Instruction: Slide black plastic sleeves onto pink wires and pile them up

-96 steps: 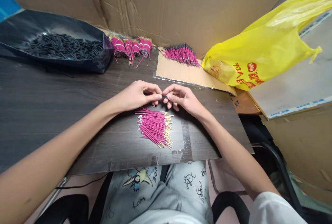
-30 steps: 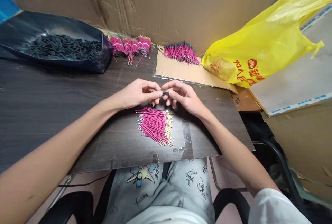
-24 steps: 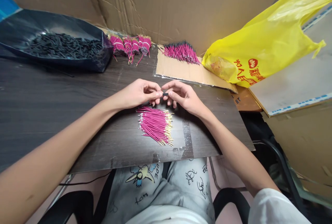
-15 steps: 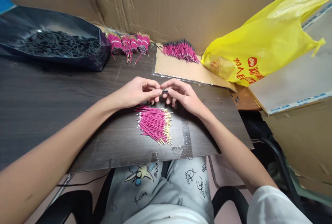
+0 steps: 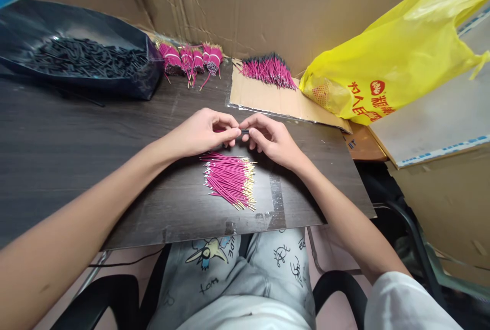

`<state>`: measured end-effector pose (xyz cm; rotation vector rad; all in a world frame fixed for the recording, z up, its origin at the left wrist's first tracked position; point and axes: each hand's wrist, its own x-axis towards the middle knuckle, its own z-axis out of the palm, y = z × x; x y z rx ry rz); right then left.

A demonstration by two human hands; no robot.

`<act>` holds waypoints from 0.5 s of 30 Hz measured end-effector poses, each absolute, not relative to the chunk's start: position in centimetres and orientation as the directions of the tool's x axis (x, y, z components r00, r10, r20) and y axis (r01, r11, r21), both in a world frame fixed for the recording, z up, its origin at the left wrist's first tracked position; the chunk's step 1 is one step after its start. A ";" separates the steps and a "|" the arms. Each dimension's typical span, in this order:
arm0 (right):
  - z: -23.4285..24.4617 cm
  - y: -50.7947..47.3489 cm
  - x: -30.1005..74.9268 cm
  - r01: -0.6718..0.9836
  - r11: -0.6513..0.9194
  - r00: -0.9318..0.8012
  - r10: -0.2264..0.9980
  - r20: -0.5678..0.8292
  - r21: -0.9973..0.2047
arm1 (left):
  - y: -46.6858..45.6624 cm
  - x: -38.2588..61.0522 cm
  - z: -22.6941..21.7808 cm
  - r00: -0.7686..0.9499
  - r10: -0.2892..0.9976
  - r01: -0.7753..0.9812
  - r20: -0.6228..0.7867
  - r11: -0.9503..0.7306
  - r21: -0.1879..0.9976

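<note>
Above the loose pile of magenta wires (image 5: 227,179), my two hands meet fingertip to fingertip. My left hand (image 5: 210,131) is closed in a pinch on a magenta wire (image 5: 219,130), of which a short stretch shows between the fingers. A small black sleeve (image 5: 245,131) bridges the gap between the hands, and my right hand (image 5: 270,138) pinches its right end. Whether the wire's tip is inside the sleeve is hidden by the fingers. The piled wires lie roughly side by side, with gold tips mostly at the right and silvery ends at the left.
A dark plastic bag (image 5: 153,72) full of black sleeves (image 5: 92,59) stands at the back left. Tied magenta wire bundles (image 5: 191,59) sit beside it. Black-ended wires (image 5: 270,71) lie on a cardboard sheet (image 5: 260,99), with a yellow bag (image 5: 367,80) at its right.
Both hands stay together and the fingers have shifted slightly. A stretch of magenta wire now shows in the left hand. The whole view has tilted a little.
</note>
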<state>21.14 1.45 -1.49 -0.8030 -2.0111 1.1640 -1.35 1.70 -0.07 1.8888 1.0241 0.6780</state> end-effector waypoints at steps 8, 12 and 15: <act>0.1 1.1 21.7 0.337 0.508 -0.636 0.743 0.206 -0.793 | 1.8 -1.6 -0.4 0.542 0.829 0.511 0.140 -0.457 0.728; 0.5 0.9 21.9 0.346 0.476 -0.694 0.710 0.121 -0.808 | 1.6 -1.6 -0.3 0.603 0.792 0.526 0.098 -0.487 0.697; 0.7 0.9 22.0 0.379 0.465 -0.723 0.688 0.057 -0.800 | 1.4 -1.4 -0.5 0.648 0.749 0.514 0.136 -0.562 0.648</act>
